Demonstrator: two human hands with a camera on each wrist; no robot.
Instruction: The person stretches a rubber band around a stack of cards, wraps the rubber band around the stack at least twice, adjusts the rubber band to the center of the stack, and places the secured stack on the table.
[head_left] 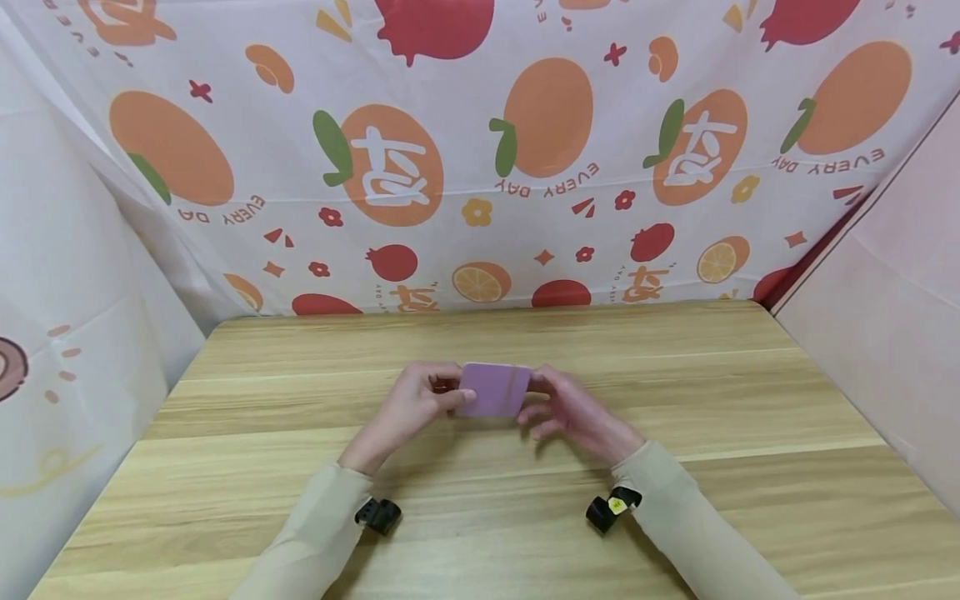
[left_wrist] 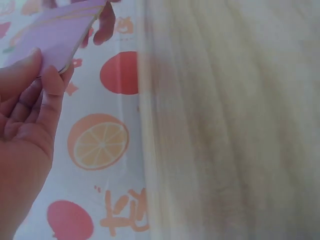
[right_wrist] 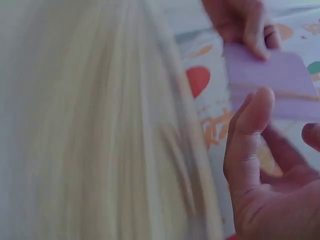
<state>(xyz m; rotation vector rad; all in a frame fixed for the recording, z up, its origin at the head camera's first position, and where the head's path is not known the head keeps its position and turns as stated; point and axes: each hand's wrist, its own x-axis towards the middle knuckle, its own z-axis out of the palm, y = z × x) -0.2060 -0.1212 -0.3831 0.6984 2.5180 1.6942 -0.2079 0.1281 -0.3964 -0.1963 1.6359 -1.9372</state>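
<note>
A small, thin purple notebook-like piece (head_left: pixel 489 394) with rounded corners is held up over the table. A narrow tan band (head_left: pixel 512 387), like a rubber band, runs across it near its right end. My left hand (head_left: pixel 416 404) pinches its left edge, thumb on the near face and fingers behind, as the left wrist view also shows. Beside the right edge is my right hand (head_left: pixel 577 414), its fingers spread and loosely bent. In the right wrist view, the right hand (right_wrist: pixel 272 192) has its thumb and fingers apart, the purple piece (right_wrist: pixel 267 72) beyond them.
The wooden table (head_left: pixel 480 517) spreads under both arms. Behind it hangs a white cloth (head_left: pixel 465 75) printed with fruit, with pale cloth walls at the left and right. Each sleeve carries a small black wrist camera (head_left: pixel 378 516).
</note>
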